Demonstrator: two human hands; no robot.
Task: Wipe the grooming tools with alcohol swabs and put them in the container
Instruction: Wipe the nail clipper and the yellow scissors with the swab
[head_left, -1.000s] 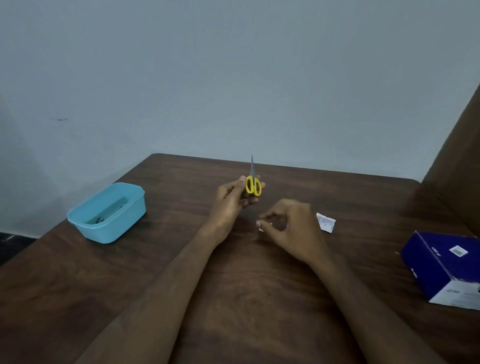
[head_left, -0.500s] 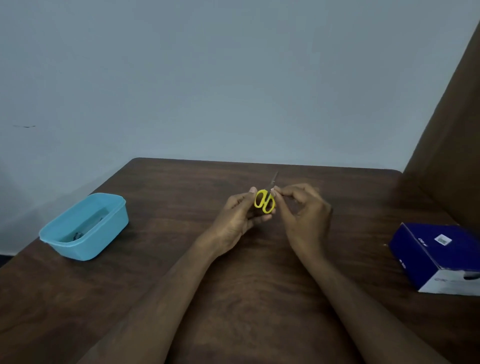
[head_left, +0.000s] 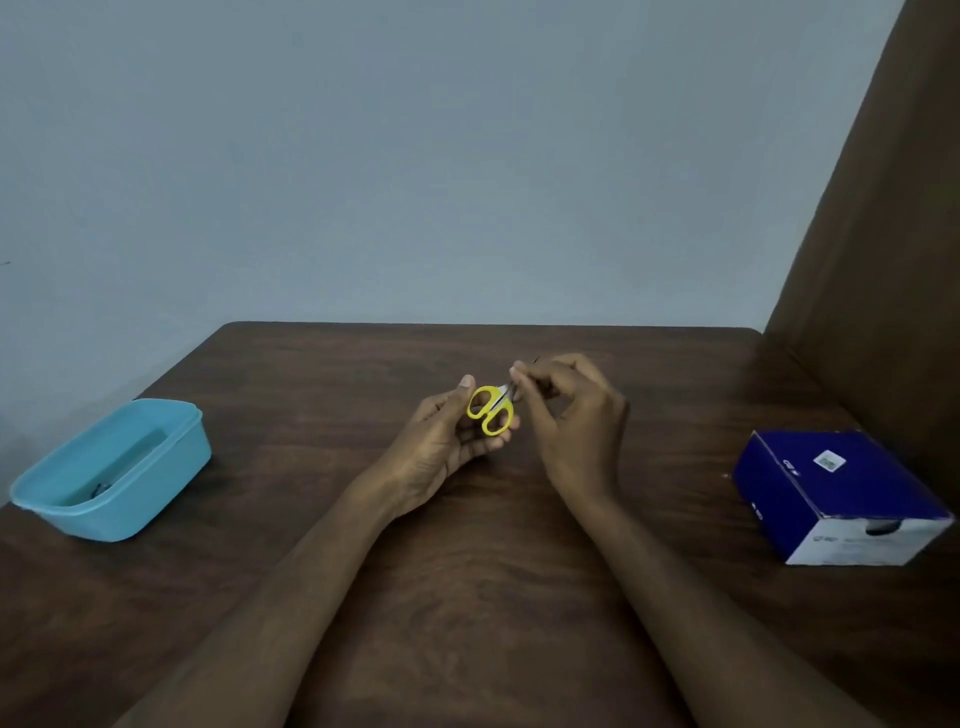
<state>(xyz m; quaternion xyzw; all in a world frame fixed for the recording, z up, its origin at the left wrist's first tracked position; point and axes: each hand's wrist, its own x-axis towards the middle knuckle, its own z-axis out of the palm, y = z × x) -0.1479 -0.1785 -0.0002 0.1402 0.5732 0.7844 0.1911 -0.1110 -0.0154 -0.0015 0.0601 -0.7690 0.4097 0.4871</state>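
Small scissors with yellow handles (head_left: 490, 410) are held by my left hand (head_left: 447, 441) above the middle of the dark wooden table (head_left: 467, 597); the fingers curl round the handles. My right hand (head_left: 569, 415) pinches the blades just right of the handles, its fingers closed round them. A swab between those fingers is hidden, so I cannot tell if one is there. The light blue container (head_left: 111, 470) stands at the table's left edge with a small dark tool inside.
A dark blue cardboard box (head_left: 841, 493) lies on the table at the right. A brown panel (head_left: 883, 249) rises along the right side. A pale wall stands behind the table's far edge.
My right hand came up from the table to the scissor blades and now pinches them. The scissors tilted from upright toward the right. The white wrapper on the table is no longer visible.
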